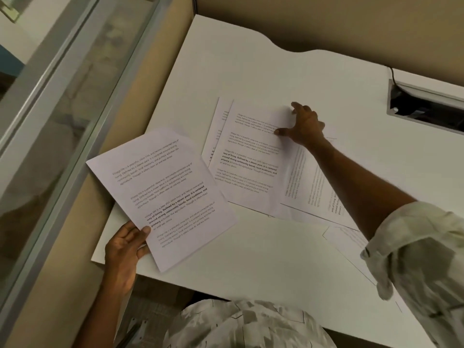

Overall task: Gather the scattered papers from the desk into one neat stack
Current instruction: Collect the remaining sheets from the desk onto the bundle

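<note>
My left hand (124,249) grips a printed sheet (163,194) by its lower left corner and holds it tilted above the desk's left edge. My right hand (302,124) reaches across the white desk (251,252), thumb and fingers spread and pressing on the upper right corner of a printed sheet (248,159) that lies flat. Another sheet (217,126) pokes out from under that one on its left. A sideways sheet (308,192) lies to the right, partly under my forearm. One more sheet (349,244) shows near my rolled sleeve.
A glass and tan partition (82,126) runs along the desk's left side, and a tan wall stands behind it. A cable opening with a black cord (421,101) is cut into the desk at the far right.
</note>
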{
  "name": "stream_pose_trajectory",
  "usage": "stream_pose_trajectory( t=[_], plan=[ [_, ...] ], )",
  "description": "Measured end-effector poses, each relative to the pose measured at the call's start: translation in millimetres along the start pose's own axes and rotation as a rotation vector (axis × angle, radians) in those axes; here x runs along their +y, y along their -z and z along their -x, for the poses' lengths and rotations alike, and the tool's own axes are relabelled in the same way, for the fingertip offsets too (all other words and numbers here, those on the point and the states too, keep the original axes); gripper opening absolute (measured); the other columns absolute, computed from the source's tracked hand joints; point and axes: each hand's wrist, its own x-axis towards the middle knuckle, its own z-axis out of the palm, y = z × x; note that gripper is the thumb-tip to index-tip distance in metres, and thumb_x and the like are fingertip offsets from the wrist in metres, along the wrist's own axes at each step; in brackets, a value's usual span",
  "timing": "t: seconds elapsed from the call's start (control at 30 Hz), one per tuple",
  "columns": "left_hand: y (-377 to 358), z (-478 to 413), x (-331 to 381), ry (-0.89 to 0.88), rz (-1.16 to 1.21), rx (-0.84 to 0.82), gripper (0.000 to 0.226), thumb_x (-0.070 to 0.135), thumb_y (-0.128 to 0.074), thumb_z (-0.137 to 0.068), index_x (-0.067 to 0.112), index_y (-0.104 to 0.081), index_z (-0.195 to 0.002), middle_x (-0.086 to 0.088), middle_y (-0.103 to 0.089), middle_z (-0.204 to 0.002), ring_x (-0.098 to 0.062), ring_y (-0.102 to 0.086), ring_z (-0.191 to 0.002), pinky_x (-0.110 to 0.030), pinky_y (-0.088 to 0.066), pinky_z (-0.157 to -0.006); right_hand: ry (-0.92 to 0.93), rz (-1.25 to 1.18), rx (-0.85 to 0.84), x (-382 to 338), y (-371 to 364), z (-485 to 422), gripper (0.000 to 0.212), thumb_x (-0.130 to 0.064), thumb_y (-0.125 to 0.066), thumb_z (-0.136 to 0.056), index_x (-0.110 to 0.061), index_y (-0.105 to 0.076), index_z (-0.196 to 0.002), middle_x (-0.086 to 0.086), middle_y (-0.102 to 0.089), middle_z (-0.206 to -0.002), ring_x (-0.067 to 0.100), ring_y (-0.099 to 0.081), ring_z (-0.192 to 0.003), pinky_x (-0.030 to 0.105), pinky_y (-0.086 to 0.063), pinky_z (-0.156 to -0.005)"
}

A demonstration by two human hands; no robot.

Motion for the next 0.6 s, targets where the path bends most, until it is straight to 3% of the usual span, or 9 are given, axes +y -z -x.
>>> stream_pose_trajectory(
  t=[0.1, 0.23, 0.3, 0.37, 0.43, 0.5, 0.6],
  plan=[
    [-1.0, -1.1, 1.7, -0.010, -0.012, -0.003, 0.031, 0.003, -0.067, -0.091, 0.020, -0.070, -0.117, -0.001, -0.078, -0.113, -0.017, -0.075, -0.102, -0.032, -0.064, -0.074, 0.038, 0.011, -0.014, -4.5, 1.0, -12.7, 0.091, -0.046, -0.089, -0.078, -0.023, -0.044, -0.154, 0.003, -0.058, -0.145, 0.029, -0.048, -0.141, 0.051, -0.033, -0.112],
    [-1.0, -3.6, 2.2, -0.016, -0.012, -0.011, 0.029, 0.003, -0.067, -0.092, 0.020, -0.071, -0.115, -0.003, -0.078, -0.115, -0.017, -0.075, -0.102, -0.031, -0.064, -0.074, 0.025, -0.016, -0.061, -11.3, 3.2, -23.3, 0.058, -0.035, -0.088, -0.082, -0.024, -0.063, -0.133, 0.000, -0.065, -0.135, 0.025, -0.055, -0.132, 0.046, -0.034, -0.107],
    [-1.9, -4.0, 3.3, -0.022, -0.014, -0.015, 0.029, 0.003, -0.067, -0.093, 0.020, -0.071, -0.116, -0.004, -0.077, -0.116, -0.018, -0.075, -0.104, -0.031, -0.064, -0.074, 0.012, -0.122, -0.050, -12.6, 5.2, -26.1, 0.040, -0.028, -0.087, -0.084, -0.019, -0.072, -0.119, 0.001, -0.071, -0.120, 0.021, -0.062, -0.117, 0.042, -0.043, -0.104],
    [-2.8, -4.1, 4.3, -0.030, -0.013, -0.019, 0.029, 0.002, -0.067, -0.093, 0.021, -0.072, -0.115, -0.003, -0.078, -0.115, -0.018, -0.075, -0.103, -0.031, -0.064, -0.074, 0.037, -0.276, -0.060, -13.2, 7.8, -25.0, 0.030, -0.018, -0.087, -0.084, -0.009, -0.076, -0.111, 0.001, -0.070, -0.098, 0.015, -0.064, -0.093, 0.020, -0.052, -0.082],
    [-4.1, -3.8, 5.3, -0.029, -0.008, -0.024, 0.030, 0.001, -0.066, -0.093, 0.021, -0.072, -0.114, -0.003, -0.078, -0.114, -0.018, -0.075, -0.103, -0.031, -0.064, -0.074, 0.075, -0.364, -0.035, -15.0, 13.8, -18.4, 0.022, -0.012, -0.083, -0.087, -0.004, -0.076, -0.107, -0.004, -0.066, -0.085, 0.008, -0.058, -0.077, 0.002, -0.041, -0.057],
    [-5.2, -3.1, 6.3, -0.025, 0.000, -0.028, 0.029, 0.001, -0.065, -0.094, 0.021, -0.072, -0.114, -0.003, -0.078, -0.114, -0.018, -0.076, -0.102, -0.031, -0.064, -0.074, 0.109, -0.415, -0.011, -18.8, 21.0, -11.2, 0.012, -0.012, -0.077, -0.093, -0.009, -0.073, -0.104, -0.001, -0.067, -0.093, 0.012, -0.058, -0.084, 0.004, -0.040, -0.058],
    [-7.0, -2.5, 7.0, -0.021, -0.005, -0.031, 0.029, 0.000, -0.065, -0.095, 0.018, -0.071, -0.116, -0.003, -0.078, -0.114, -0.018, -0.075, -0.102, -0.030, -0.064, -0.074, 0.116, -0.480, -0.015, -21.3, 31.6, -0.9, 0.009, -0.015, -0.070, -0.097, -0.017, -0.064, -0.103, 0.006, -0.069, -0.108, 0.019, -0.061, -0.095, 0.020, -0.045, -0.067]
  ],
)
